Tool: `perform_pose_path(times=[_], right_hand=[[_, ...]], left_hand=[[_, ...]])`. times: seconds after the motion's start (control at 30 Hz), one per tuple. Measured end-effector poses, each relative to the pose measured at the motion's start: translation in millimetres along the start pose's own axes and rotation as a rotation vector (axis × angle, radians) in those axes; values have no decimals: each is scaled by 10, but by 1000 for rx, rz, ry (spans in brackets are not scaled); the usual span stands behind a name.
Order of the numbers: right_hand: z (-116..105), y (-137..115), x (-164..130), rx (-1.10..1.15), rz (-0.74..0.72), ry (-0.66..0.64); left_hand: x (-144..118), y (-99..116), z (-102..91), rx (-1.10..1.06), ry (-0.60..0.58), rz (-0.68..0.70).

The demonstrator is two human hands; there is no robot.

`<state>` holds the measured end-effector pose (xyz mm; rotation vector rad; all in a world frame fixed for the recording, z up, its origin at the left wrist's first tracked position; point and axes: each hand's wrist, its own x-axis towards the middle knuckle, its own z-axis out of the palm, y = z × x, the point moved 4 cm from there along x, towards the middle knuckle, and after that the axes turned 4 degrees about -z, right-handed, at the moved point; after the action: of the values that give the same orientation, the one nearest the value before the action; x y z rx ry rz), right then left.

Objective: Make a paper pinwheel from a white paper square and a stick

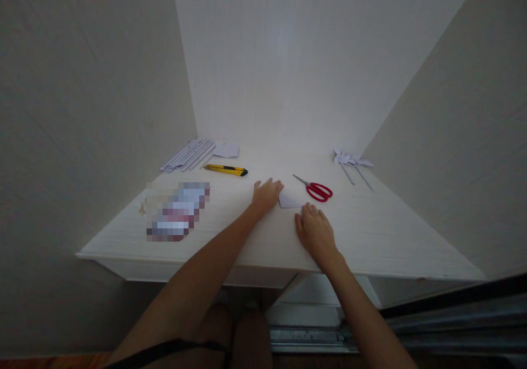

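Observation:
A small white piece of paper [289,200], apparently folded into a triangle, lies flat on the white tabletop [391,237] between my hands. My left hand [267,194] rests at its upper left corner, palm down with the fingers somewhat spread. At the right corner, my right hand [317,230] lies palm down, fingers stretched out side by side and touching the paper's edge. Just beyond my right hand is a pair of red-handled scissors [318,191], its blades pointing to the upper left. A yellow utility knife [226,169] lies beyond my left hand, to the left.
Several rolled paper sticks [190,156] lie at the back left beside a sheet of white paper [226,150]. Paper pinwheels [349,159] on sticks lie at the back right. A pixelated object [179,212] is on the left. Walls enclose the table on three sides.

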<state>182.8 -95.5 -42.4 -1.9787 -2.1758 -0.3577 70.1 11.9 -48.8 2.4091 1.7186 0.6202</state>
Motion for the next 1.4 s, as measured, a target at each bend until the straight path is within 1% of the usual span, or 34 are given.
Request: perform_pose_path(times=[0.1, 0.23, 0.37, 0.43, 0.5, 0.6, 0.77, 0.9, 1.0, 1.07, 1.2, 1.33, 1.4], right_hand=[[-19, -32, 82, -8, 25, 0], [-7, -43, 232, -18, 32, -6], [40, -21, 405, 41, -37, 23], [72, -7, 479, 84, -75, 39], [101, 7, 532, 125, -97, 62], [138, 25, 587, 190, -123, 96], [216, 10, 742, 360, -224, 91], [293, -38, 948, 484, -297, 87], [327, -59, 1060, 581, -326, 97], [327, -53, 1089, 653, -328, 104], [318, -28, 1075, 754, -322, 63], [317, -16, 1073, 867, -372, 58], [326, -8, 1081, 885, -401, 43]], left_hand=[[-16, -15, -22, -63, -42, 24], [-66, -64, -51, -146, -142, 197], [-126, -125, -132, -287, -149, 354], [-145, -135, -160, -320, -137, 408], [-145, -142, -172, -330, -113, 430], [-107, -182, -169, -377, -88, 395], [-8, -297, -136, -582, -141, 339], [71, -377, -125, -713, -92, 264], [112, -383, -108, -808, -84, 213], [127, -366, -106, -870, -79, 202], [131, -344, -147, -1004, -14, 182], [113, -337, -189, -1167, 5, 143], [107, -337, -202, -1217, 14, 110]])
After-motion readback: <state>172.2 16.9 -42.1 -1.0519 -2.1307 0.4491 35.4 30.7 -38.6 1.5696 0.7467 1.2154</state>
